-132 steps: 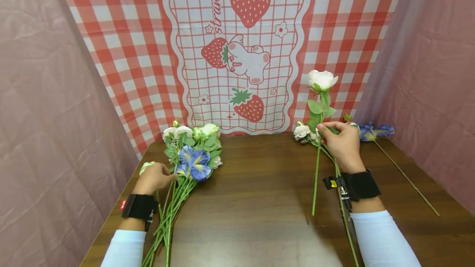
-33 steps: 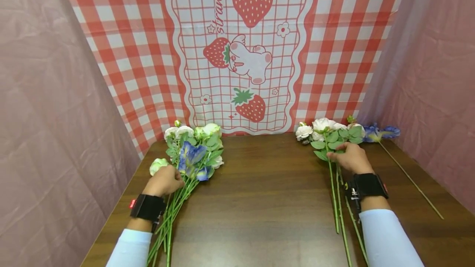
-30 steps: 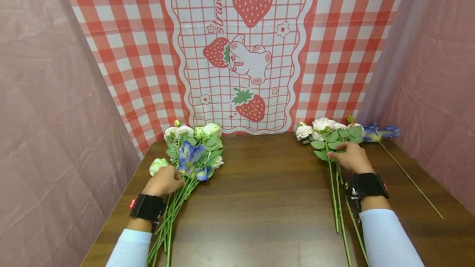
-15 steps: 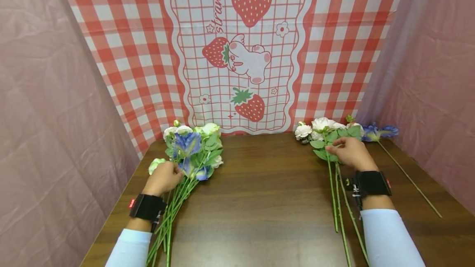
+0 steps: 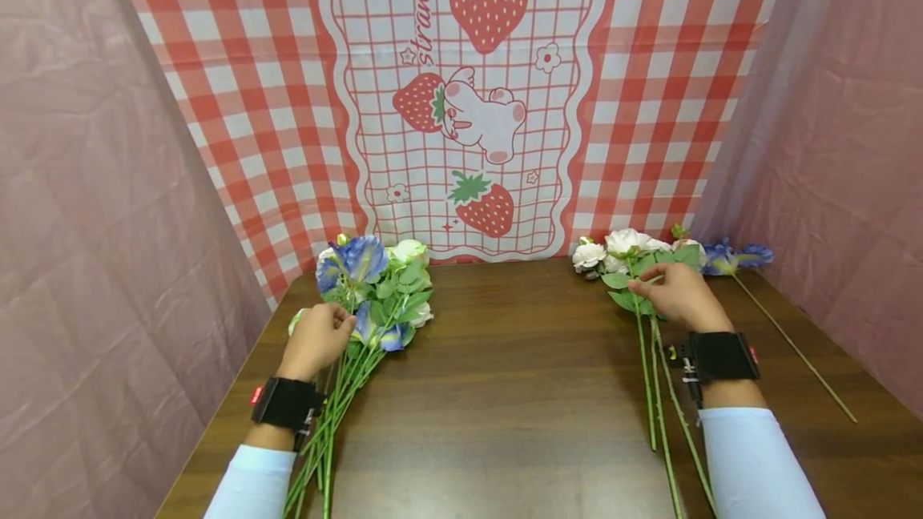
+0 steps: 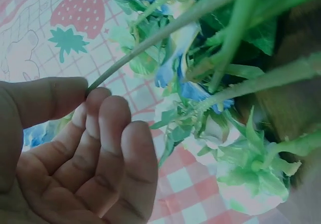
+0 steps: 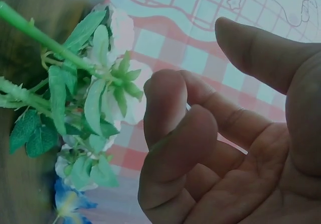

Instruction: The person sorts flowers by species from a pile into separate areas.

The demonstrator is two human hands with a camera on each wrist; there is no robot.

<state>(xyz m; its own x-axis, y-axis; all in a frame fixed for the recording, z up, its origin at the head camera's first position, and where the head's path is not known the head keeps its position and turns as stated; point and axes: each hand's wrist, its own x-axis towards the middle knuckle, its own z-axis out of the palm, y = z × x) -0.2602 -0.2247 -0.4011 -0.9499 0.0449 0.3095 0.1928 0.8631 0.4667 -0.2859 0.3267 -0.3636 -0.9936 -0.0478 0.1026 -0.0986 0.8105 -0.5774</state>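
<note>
My left hand (image 5: 317,339) pinches the stem of a blue iris (image 5: 363,259) between thumb and fingertips. That iris lies over the back of the left bunch, its petals overlapping white and green roses. In the left wrist view the thin stem (image 6: 131,56) runs from the pinch up to the right. A second blue iris (image 5: 378,331) rests lower in the same bunch. My right hand (image 5: 679,295) hovers close over the right-hand flowers, holding nothing; thumb and fingers stand apart in the right wrist view. Beneath it lies a white rose (image 5: 626,243) with leaves.
A wooden table (image 5: 497,391) bears both bunches. Smaller white blooms (image 5: 589,255) lie beside the rose. Another blue iris (image 5: 735,256) lies at the far right, its stem slanting toward the front. A red checked strawberry cloth (image 5: 469,102) hangs behind; pink curtains flank the table.
The right hand has laid the white rose, earlier held upright, among the right-hand flowers and let go. The left hand has moved its blue iris up and back over the left bunch.
</note>
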